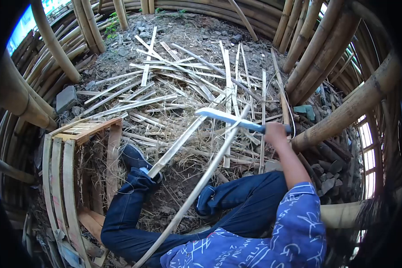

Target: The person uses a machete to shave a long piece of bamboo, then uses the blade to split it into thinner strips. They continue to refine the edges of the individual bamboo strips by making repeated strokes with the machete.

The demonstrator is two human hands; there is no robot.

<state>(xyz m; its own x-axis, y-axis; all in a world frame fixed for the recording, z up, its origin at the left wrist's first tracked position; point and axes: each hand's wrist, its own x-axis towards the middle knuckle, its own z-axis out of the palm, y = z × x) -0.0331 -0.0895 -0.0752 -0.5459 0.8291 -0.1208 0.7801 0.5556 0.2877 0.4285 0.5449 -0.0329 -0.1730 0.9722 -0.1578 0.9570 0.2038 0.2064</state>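
Note:
My right hand (pixel 276 134) is wrapped round the dark handle of a machete (pixel 221 116), held out level with its pale blade pointing left. A long bamboo strip (pixel 192 196) slants from the bottom edge, across my lap, up to the blade, where its top end overlaps the machete. My left hand is out of the picture. Another bamboo strip (pixel 176 149) lies slanted with its lower end by my shoe (pixel 136 156). Beyond the blade, many split bamboo strips (pixel 163 66) lie crossed over one another on the ground.
A slatted wooden crate (pixel 69 178) stands to my left beside my leg. Thick bamboo poles (pixel 348 116) rise and slant on the right, others (pixel 53 42) on the left. A grey block (pixel 66 99) sits by the left poles. Broken stones (pixel 328 181) lie near my right elbow.

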